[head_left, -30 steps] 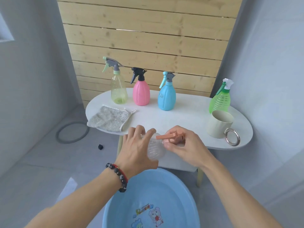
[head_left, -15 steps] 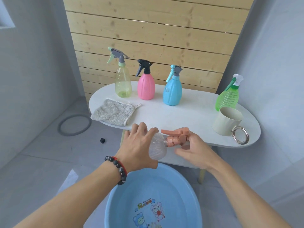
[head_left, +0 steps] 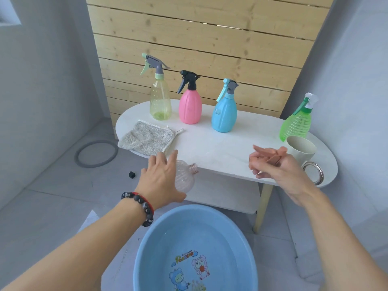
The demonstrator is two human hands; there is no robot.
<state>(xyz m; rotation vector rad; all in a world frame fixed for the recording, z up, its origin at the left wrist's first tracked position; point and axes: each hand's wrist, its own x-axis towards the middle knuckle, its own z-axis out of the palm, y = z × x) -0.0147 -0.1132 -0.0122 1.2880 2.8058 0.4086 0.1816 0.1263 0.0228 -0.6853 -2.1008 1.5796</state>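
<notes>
**A:** Fingers (head_left: 172, 158) of the left hand (head_left: 161, 181) wrap the clear ribbed bottle (head_left: 185, 178), held tilted at the 7 o'clock edge of the surface (head_left: 220, 143), just past the blue basin (head_left: 163, 234).
**B:** And the right hand (head_left: 279, 171)?
**A:** Its fingers pinch the orange spray head (head_left: 273, 157), over toward 4 o'clock.
**B:** How will the bottle handle?
**A:** Light and thin-walled, probably squashy and slick when wet. Grip the ribbed belly, not the threaded neck.
**B:** What changed in the last half second?
**A:** The head sat at the neck then. Now it's off and the hands are well apart.
</notes>
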